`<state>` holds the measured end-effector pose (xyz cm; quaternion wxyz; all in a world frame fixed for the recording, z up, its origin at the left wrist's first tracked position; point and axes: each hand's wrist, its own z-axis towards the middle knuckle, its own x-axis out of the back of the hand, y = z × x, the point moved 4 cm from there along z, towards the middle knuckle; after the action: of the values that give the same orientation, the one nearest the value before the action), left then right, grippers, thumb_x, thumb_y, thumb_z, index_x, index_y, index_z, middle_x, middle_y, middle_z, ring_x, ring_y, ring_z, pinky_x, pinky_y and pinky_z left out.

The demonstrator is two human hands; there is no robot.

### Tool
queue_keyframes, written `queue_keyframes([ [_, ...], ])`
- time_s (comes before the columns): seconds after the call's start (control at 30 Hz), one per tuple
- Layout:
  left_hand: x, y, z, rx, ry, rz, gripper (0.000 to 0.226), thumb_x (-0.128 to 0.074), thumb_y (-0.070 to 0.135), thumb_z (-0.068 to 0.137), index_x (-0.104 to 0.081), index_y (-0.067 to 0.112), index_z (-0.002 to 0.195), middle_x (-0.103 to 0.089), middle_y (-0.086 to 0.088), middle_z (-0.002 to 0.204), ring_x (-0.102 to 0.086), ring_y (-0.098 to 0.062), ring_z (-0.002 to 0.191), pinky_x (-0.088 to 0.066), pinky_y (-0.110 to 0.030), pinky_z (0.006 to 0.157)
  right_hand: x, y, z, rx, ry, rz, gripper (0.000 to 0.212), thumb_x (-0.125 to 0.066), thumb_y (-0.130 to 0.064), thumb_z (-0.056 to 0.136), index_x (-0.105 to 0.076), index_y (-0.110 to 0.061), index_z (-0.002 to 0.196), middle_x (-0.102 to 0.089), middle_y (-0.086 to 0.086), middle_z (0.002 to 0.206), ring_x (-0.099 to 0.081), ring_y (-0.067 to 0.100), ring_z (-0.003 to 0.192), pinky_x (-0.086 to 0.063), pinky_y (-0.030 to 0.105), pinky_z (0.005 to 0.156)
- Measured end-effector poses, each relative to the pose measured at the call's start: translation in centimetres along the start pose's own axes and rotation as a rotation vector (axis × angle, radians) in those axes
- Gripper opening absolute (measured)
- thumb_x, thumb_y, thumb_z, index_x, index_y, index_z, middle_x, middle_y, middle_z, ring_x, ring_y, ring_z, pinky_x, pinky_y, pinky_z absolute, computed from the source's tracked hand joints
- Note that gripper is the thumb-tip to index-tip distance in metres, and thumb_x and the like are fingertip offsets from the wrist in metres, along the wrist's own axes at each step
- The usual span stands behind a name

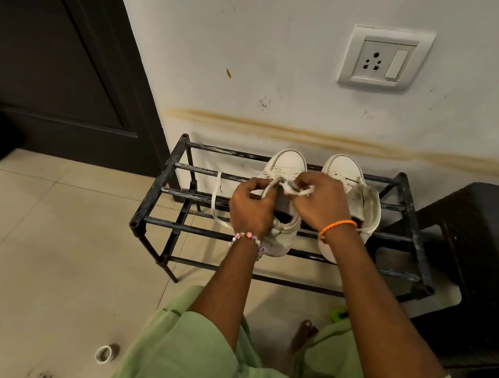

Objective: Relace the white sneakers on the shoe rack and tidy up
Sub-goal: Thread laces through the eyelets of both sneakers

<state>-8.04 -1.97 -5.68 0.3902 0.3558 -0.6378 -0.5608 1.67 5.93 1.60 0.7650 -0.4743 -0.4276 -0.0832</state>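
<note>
Left sneaker (281,222): on top tier of black shoe rack (163,189), toe toward wall.
Right sneaker (354,199): just beside it, same tier.
Left hand (251,208): fingers curled, pinching white lace (215,197) over left sneaker.
Right hand (320,203): pinching lace end, touching left hand.
Lace tail: looped down left of sneaker, through rack bars.
Stool (478,271): black, right of rack.
</note>
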Motion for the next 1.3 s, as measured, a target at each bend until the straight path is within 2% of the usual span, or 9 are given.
queue_keyframes([
  [0.27, 0.1, 0.5, 0.0, 0.030, -0.002, 0.011, 0.018, -0.077, 0.033, 0.077, -0.070, 0.018, 0.084, -0.067, 0.005, 0.089, -0.062, -0.012, 0.086, -0.050, -0.025, 0.069, 4.1, 2.0, 1.0, -0.370, 0.292, 0.768, 0.030, -0.054, -0.002, 0.065, -0.051, -0.019, 0.040, -0.040, -0.012, 0.040, -0.036, 0.008, 0.041, -0.031, 0.021, 0.044],
  [0.37, 0.1, 0.8, 0.2, 0.039, -0.034, 0.026, 0.015, -0.078, 0.031, 0.075, -0.065, 0.025, 0.074, -0.063, 0.011, 0.081, -0.062, -0.014, 0.085, -0.053, -0.030, 0.072, 5.3, 3.0, 1.6, -0.447, 0.445, 0.993, 0.025, -0.051, 0.000, 0.062, -0.045, -0.016, 0.044, -0.039, -0.008, 0.037, -0.035, 0.010, 0.037, -0.030, 0.017, 0.039],
  [0.43, 0.1, 1.1, 0.5, 0.044, -0.060, 0.046, 0.019, -0.080, 0.026, 0.073, -0.062, 0.028, 0.068, -0.062, 0.012, 0.077, -0.063, -0.015, 0.084, -0.055, -0.035, 0.077, 5.0, 3.6, 2.0, -0.439, 0.381, 0.862, 0.024, -0.054, 0.001, 0.075, -0.049, -0.012, 0.056, -0.047, -0.008, 0.042, -0.043, 0.011, 0.044, -0.038, 0.020, 0.044],
  [0.53, 0.2, 1.4, 1.7, 0.059, -0.176, 0.102, 0.019, -0.080, 0.018, 0.071, -0.062, 0.025, 0.070, -0.061, 0.010, 0.072, -0.062, -0.014, 0.077, -0.056, -0.041, 0.080, 3.2, 3.8, 2.1, -0.292, 0.154, 0.296, 0.005, -0.061, -0.006, 0.081, -0.061, -0.011, 0.078, -0.060, 0.004, 0.077, -0.052, 0.018, 0.075, -0.037, 0.020, 0.061],
  [0.67, -0.4, 3.2, 2.8, -0.165, -0.317, 0.333, 0.038, -0.079, 0.025, 0.069, -0.059, 0.024, 0.102, -0.060, 0.007, 0.093, -0.059, -0.017, 0.090, -0.054, -0.044, 0.081, 1.7, 3.1, 2.9, -0.151, -0.082, -0.089, 0.039, -0.062, -0.008, 0.081, -0.057, -0.010, 0.120, -0.051, 0.015, 0.121, -0.050, 0.027, 0.108, -0.035, 0.022, 0.083],
  [0.8, -1.8, 5.1, 2.8, -0.423, -0.411, 0.691, 0.036, -0.072, 0.022, 0.075, -0.063, 0.028, 0.109, -0.052, 0.000, 0.119, -0.046, -0.021, 0.115, -0.041, -0.043, 0.093, 1.7, 1.9, 2.8, -0.153, -0.048, -0.122, 0.033, -0.060, -0.016, 0.081, -0.062, -0.016, 0.114, -0.056, 0.011, 0.119, -0.051, 0.028, 0.112, -0.040, 0.026, 0.087],
  [0.97, -2.6, 5.2, 2.6, -0.497, -0.369, 0.801, 0.016, -0.064, 0.018, 0.079, -0.067, 0.024, 0.094, -0.067, 0.004, 0.103, -0.060, -0.020, 0.100, -0.045, -0.043, 0.089, -0.1, 1.0, 1.5, -0.149, -0.140, -0.097, 0.023, -0.068, -0.022, 0.076, -0.065, -0.014, 0.098, -0.065, 0.008, 0.097, -0.060, 0.025, 0.092, -0.048, 0.030, 0.078],
  [1.1, -2.7, 5.1, 2.5, -0.611, -0.296, 0.883, 0.016, -0.062, 0.024, 0.084, -0.068, 0.022, 0.099, -0.068, 0.002, 0.105, -0.059, -0.021, 0.102, -0.040, -0.036, 0.084, -0.6, 1.4, 1.3, -0.153, -0.098, -0.162, 0.017, -0.062, -0.019, 0.083, -0.068, -0.004, 0.085, -0.066, 0.015, 0.082, -0.060, 0.031, 0.083, -0.040, 0.025, 0.065],
  [1.3, -3.0, 4.9, 2.1, -0.718, -0.278, 0.890, 0.017, -0.059, 0.034, 0.089, -0.067, 0.022, 0.097, -0.069, 0.004, 0.100, -0.061, -0.021, 0.095, -0.037, -0.034, 0.081, -0.3, 3.6, 1.7, -0.534, -0.193, 0.348, 0.006, -0.065, -0.002, 0.080, -0.067, -0.005, 0.075, -0.069, 0.019, 0.086, -0.069, 0.030, 0.075, -0.060, 0.044, 0.066],
])
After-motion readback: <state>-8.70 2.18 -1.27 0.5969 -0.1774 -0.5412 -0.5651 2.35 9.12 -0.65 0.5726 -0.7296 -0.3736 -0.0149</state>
